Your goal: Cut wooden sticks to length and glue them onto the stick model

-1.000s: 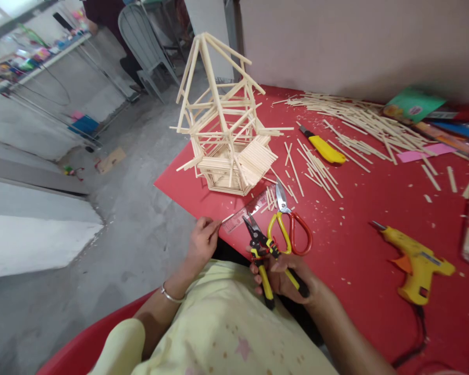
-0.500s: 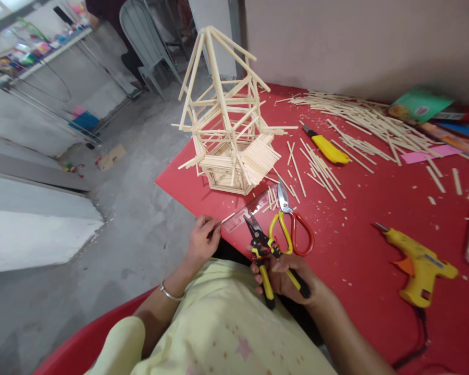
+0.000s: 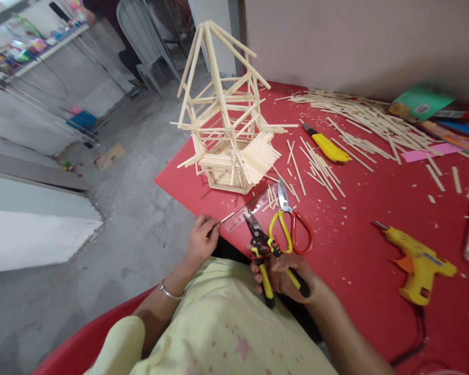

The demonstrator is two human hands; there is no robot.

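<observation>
My left hand (image 3: 203,237) pinches a thin wooden stick (image 3: 227,217) at the table's near edge; the stick points toward a clear ruler (image 3: 236,221). In my right hand (image 3: 287,276) is a pair of cutting pliers (image 3: 262,239) with yellow and black handles, its jaws parted and aimed away from me. Scissors (image 3: 284,203) with one yellow and one red handle lie just beyond the pliers. Behind the ruler stands a small house frame (image 3: 229,125) built of wooden sticks, with a slatted panel on its right side. Short cut sticks (image 3: 272,198) rest across the ruler.
On the red table (image 3: 359,213) lie a yellow utility knife (image 3: 330,147), a yellow glue gun (image 3: 418,265) with its cord, and a large heap of sticks (image 3: 367,117). A green packet (image 3: 420,104) sits by the wall. A grey chair (image 3: 144,36) and a person are at the back left.
The view has shifted very slightly. Both hands, the stick and the cutting pliers keep nearly the same positions.
</observation>
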